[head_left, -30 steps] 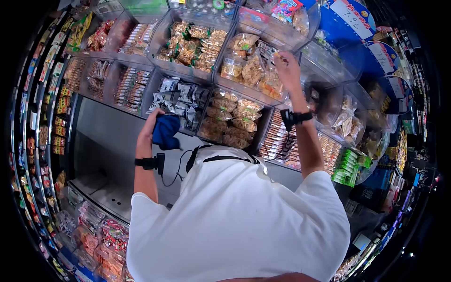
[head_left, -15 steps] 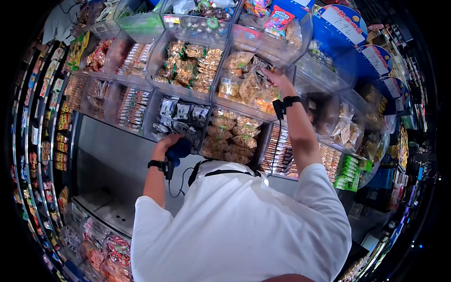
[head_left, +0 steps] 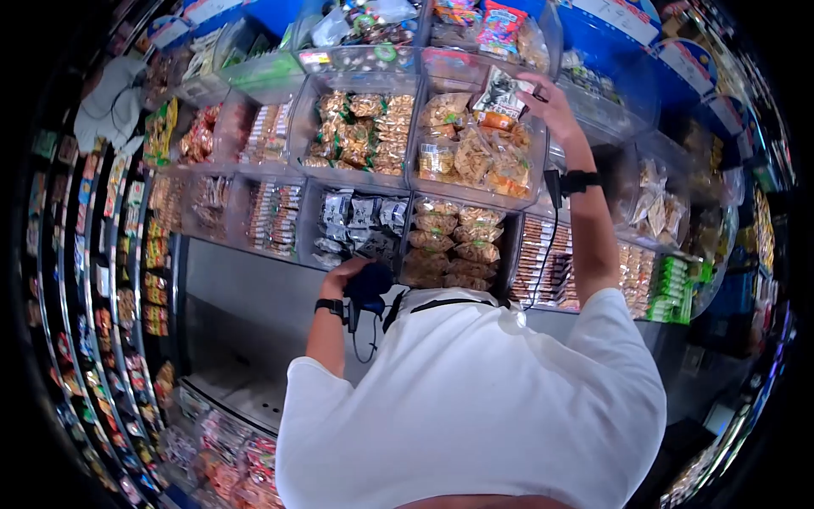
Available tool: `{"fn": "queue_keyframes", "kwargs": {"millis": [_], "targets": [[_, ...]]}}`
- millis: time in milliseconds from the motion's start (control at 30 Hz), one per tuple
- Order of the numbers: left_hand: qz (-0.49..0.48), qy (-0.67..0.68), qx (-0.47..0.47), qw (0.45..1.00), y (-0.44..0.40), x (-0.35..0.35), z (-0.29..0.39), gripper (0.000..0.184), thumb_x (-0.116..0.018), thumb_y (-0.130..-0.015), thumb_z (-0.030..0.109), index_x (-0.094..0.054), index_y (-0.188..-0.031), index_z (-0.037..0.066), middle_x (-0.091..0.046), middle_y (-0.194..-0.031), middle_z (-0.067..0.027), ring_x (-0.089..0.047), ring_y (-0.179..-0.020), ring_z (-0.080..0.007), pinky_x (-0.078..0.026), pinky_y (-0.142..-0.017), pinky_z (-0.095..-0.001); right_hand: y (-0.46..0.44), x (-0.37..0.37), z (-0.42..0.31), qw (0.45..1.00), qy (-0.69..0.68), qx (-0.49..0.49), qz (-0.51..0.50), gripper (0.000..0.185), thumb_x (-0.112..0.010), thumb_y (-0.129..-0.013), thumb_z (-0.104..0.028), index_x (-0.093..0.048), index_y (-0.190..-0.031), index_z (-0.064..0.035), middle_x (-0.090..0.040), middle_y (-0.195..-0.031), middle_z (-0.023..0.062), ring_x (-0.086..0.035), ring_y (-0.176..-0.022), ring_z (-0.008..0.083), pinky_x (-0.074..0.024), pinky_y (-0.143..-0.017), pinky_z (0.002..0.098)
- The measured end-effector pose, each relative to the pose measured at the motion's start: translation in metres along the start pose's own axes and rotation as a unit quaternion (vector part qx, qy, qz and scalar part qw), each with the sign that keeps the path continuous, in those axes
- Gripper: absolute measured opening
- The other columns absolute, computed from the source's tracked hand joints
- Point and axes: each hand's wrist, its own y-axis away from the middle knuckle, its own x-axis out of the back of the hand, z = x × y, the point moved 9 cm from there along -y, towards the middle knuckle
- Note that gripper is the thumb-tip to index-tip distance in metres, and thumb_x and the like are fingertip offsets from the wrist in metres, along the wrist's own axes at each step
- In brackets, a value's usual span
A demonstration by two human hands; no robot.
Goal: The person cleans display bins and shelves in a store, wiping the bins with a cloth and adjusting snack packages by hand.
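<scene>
My right hand (head_left: pixel 549 103) is at the right edge of a white-and-dark snack bag (head_left: pixel 500 95), with its fingers apart and their tips at the edge. That bag stands tilted against the back of a clear bin (head_left: pixel 476 188), above other clear bags of light-brown snacks (head_left: pixel 476 158). My left hand (head_left: pixel 346 273) is closed on a dark blue cloth (head_left: pixel 370 283) at the front edge of the lower bins. Just beyond it are silver-and-dark packets (head_left: pixel 366 212). Both wrists carry black straps with small devices and cables.
Wrapped snacks fill neighbouring bins, including green-and-gold packets (head_left: pixel 360 127), bagged crackers (head_left: pixel 455 233) and stick packs (head_left: pixel 543 259). Blue price signs (head_left: pixel 612 21) rise behind the bins. Shelves of packets (head_left: pixel 110 280) stand at left. A cable (head_left: pixel 551 254) hangs from my right wrist.
The snack bag now stands upright, its printed front showing. My right hand has moved from atop the bags to its right edge. My left hand stays at the bin front with the cloth.
</scene>
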Motion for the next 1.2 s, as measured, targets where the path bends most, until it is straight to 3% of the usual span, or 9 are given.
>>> {"fn": "queue_keyframes", "kwargs": {"millis": [33, 200, 233, 300, 367, 500, 567, 700, 1200], "targets": [[-0.008, 0.078, 0.069, 0.995, 0.001, -0.005, -0.006, 0.023, -0.058, -0.097, 0.023, -0.072, -0.100, 0.006, -0.073, -0.096, -0.0026, -0.067, -0.084, -0.0119, -0.053, -0.077, -0.0274, 0.006, 0.004, -0.018, 0.999, 0.028, -0.025, -0.006, 0.042, -0.072, -0.091, -0.019, -0.058, -0.130, -0.0157, -0.061, -0.101, -0.0037, -0.057, -0.086, 0.0062, -0.0475, -0.070, 0.0247], [-0.041, 0.120, -0.006, 0.992, -0.039, 0.011, -0.029, 0.030, -0.054, -0.099, 0.031, -0.072, -0.102, 0.007, -0.074, -0.093, -0.0039, -0.071, -0.079, -0.0169, -0.057, -0.076, -0.0310, 0.017, 0.009, -0.061, 0.998, -0.060, -0.003, -0.003, 0.048, -0.074, -0.089, -0.033, -0.059, -0.131, -0.0149, -0.061, -0.100, -0.0011, -0.054, -0.085, 0.0076, -0.0455, -0.073, 0.0248], [-0.052, 0.124, -0.007, 0.991, -0.038, 0.006, -0.028, 0.032, -0.053, -0.099, 0.032, -0.071, -0.103, 0.005, -0.073, -0.093, -0.0051, -0.070, -0.079, -0.0176, -0.057, -0.076, -0.0315, 0.011, 0.016, -0.052, 0.999, -0.036, -0.003, 0.031, 0.062, -0.071, -0.090, -0.042, -0.053, -0.138, -0.0086, -0.060, -0.120, 0.0072, -0.057, -0.105, 0.0139, -0.0454, -0.089, 0.0288], [-0.063, 0.125, -0.008, 0.990, -0.040, 0.004, -0.023, 0.034, -0.052, -0.099, 0.032, -0.071, -0.103, 0.004, -0.073, -0.093, -0.0063, -0.070, -0.078, -0.0182, -0.057, -0.076, -0.0321, 0.009, 0.022, -0.044, 0.999, -0.042, -0.005, 0.035, 0.068, -0.070, -0.090, -0.045, -0.050, -0.141, -0.0054, -0.058, -0.127, 0.0103, -0.053, -0.115, 0.0167, -0.0427, -0.095, 0.0306], [0.118, -0.098, 0.006, 0.988, -0.047, 0.038, -0.021, 0.042, -0.054, -0.097, 0.038, -0.069, -0.106, -0.001, -0.072, -0.093, -0.0097, -0.070, -0.079, -0.0208, -0.056, -0.074, -0.0339, 0.020, 0.013, -0.062, 1.000, 0.004, -0.008, 0.019, 0.076, -0.067, -0.091, -0.050, -0.045, -0.144, -0.0009, -0.053, -0.138, 0.0159, -0.047, -0.128, 0.0219, -0.0376, -0.104, 0.0333], [0.248, -0.201, 0.014, 0.948, 0.014, 0.043, 0.008, 0.056, -0.056, -0.093, 0.045, -0.067, -0.105, -0.009, -0.071, -0.096, -0.0205, -0.070, -0.084, -0.0289, -0.053, -0.075, -0.0399, 0.037, -0.014, -0.096, 0.979, 0.164, 0.060, -0.109, 0.043, -0.066, -0.096, -0.036, -0.067, -0.122, -0.0019, -0.069, -0.099, -0.0012, -0.058, -0.089, 0.0063, -0.0472, -0.081, 0.0242], [0.268, -0.313, -0.030, 0.910, 0.030, 0.045, 0.024, 0.060, -0.056, -0.091, 0.045, -0.065, -0.101, -0.013, -0.068, -0.099, -0.0322, -0.069, -0.093, -0.0407, -0.051, -0.077, -0.0445, 0.046, -0.022, -0.104, 0.975, 0.159, 0.083, -0.128, 0.042, -0.065, -0.096, -0.035, -0.068, -0.122, -0.0028, -0.069, -0.098, -0.0016, -0.058, -0.088, 0.0055, -0.0468, -0.080, 0.0238], [0.236, -0.277, -0.105, 0.925, 0.025, 0.042, 0.017, 0.065, -0.055, -0.092, 0.039, -0.044, -0.145, 0.002, -0.058, -0.130, -0.0303, -0.058, -0.120, -0.0369, -0.046, -0.097, -0.0377, 0.046, -0.034, -0.105, 0.962, 0.180, 0.102, -0.178, 0.040, -0.065, -0.096, -0.035, -0.068, -0.123, -0.0058, -0.069, -0.096, -0.0036, -0.054, -0.084, 0.0032, -0.0437, -0.075, 0.0217], [0.264, -0.345, -0.087, 0.896, 0.012, 0.019, 0.024, 0.059, -0.056, -0.092, 0.035, -0.049, -0.140, 0.001, -0.058, -0.133, -0.0252, -0.058, -0.121, -0.0343, -0.046, -0.098, -0.0372, 0.041, -0.058, -0.076, 0.915, 0.310, 0.055, -0.254, 0.041, -0.064, -0.096, -0.038, -0.069, -0.122, -0.0064, -0.072, -0.098, 0.0016, -0.054, -0.080, 0.0059, -0.0466, -0.074, 0.0264]]}}
